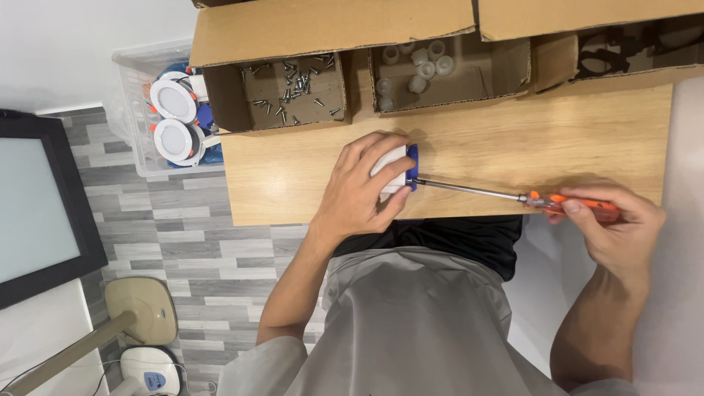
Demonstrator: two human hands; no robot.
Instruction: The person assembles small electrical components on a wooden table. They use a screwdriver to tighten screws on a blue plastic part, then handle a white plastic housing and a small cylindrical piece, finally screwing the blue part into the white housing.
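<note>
The left hand (359, 194) was wrapped around a small white lamp part (391, 170) with a blue back (413, 167). Its grip was closed on the part, with the fingers curled over the top and the thumb underneath. The part sat on the wooden table (528, 143), near the front edge.

The right hand (620, 224) had its grip closed around the orange handle of a screwdriver (565, 204). The long metal shaft lay low over the table and pointed to the left. Its tip touched the blue back of the lamp part.

Behind the hands, at the far side of the table, stood open cardboard boxes. One box (227, 99) had many small screws (293, 88) in it. The box next to it (513, 66) had small white plastic caps (422, 66) in it. A third box (557, 59) to the right had dark pieces in it, but they were too dim to make out.

To the left of the table, a clear plastic bin (132, 110) stood on the grey floor (191, 249). It held round white lamps (173, 100) with orange clips. Further left there was a dark screen (44, 205). The person wore a grey shirt (411, 323).
</note>
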